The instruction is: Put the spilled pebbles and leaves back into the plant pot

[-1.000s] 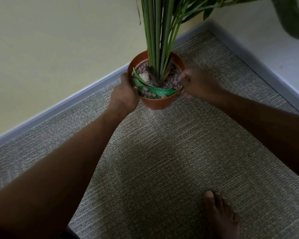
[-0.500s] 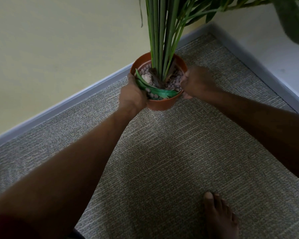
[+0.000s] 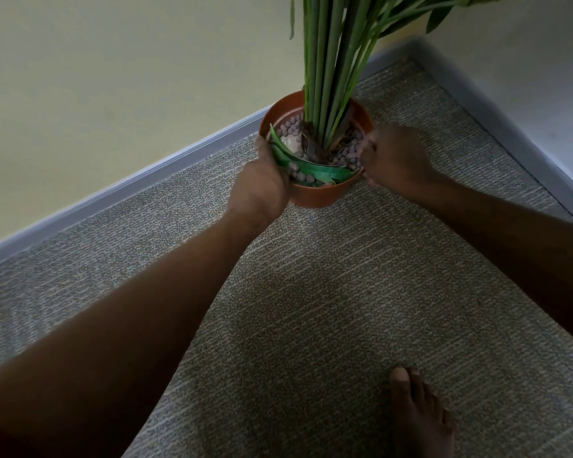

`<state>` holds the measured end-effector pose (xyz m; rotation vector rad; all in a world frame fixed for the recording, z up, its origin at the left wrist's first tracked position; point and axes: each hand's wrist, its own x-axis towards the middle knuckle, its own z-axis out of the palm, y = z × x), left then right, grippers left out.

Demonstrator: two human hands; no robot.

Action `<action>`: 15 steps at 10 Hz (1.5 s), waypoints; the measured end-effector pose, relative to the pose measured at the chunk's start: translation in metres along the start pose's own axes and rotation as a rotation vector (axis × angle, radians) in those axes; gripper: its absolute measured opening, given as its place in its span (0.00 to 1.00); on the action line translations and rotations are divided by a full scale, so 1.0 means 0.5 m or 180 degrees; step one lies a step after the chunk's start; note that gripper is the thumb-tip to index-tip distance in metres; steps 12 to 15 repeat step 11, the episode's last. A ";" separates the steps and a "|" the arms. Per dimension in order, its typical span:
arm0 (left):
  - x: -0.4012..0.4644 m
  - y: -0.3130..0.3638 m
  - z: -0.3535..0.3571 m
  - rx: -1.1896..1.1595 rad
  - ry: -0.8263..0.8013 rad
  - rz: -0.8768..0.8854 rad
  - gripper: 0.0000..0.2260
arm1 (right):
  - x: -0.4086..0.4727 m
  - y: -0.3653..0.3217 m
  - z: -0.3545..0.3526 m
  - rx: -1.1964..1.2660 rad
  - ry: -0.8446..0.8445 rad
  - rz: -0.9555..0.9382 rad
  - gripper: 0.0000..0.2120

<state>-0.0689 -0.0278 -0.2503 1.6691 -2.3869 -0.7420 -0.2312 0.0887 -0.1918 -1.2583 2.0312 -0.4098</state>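
The terracotta-coloured plant pot (image 3: 321,196) stands upright on the grey woven carpet (image 3: 344,309), close to the corner where two pale walls meet above a grey skirting board (image 3: 119,190). Inside it, small brownish pebbles (image 3: 349,152) cover the surface around a cluster of tall green stems (image 3: 328,77), with one larger pale stone (image 3: 293,143) among them, and loose green leaves (image 3: 318,171) lie curled along the near inner edge on top of the pebbles. The left hand (image 3: 262,190) is closed around the pot's left rim and side, fingers wrapped over the wall. The right hand (image 3: 394,157) grips the pot's right rim, fingers curled against it. Nearer the camera, a bare foot (image 3: 417,414) rests on the carpet, well apart from the pot.
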 end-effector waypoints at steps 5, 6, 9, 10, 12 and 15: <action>-0.050 -0.105 0.022 0.0678 0.0039 0.0718 0.33 | 0.148 0.132 0.048 -0.0098 0.1187 -0.1329 0.16; -0.054 -0.119 0.032 0.0677 0.0139 0.0591 0.39 | 0.145 0.142 0.056 -0.0124 0.1213 -0.1441 0.15; -0.089 -0.070 0.025 0.0477 -0.0008 0.0504 0.37 | 0.114 0.128 0.123 -0.0164 0.1257 -0.0919 0.22; -0.131 -0.056 0.012 0.0329 -0.0082 0.0376 0.36 | 0.046 0.101 0.154 0.0026 0.0904 -0.0682 0.31; -0.180 -0.038 0.001 0.0174 -0.0198 0.0198 0.35 | 0.005 0.082 0.164 -0.0112 0.0839 -0.0744 0.34; -0.180 -0.038 0.001 0.0174 -0.0198 0.0198 0.35 | 0.005 0.082 0.164 -0.0112 0.0839 -0.0744 0.34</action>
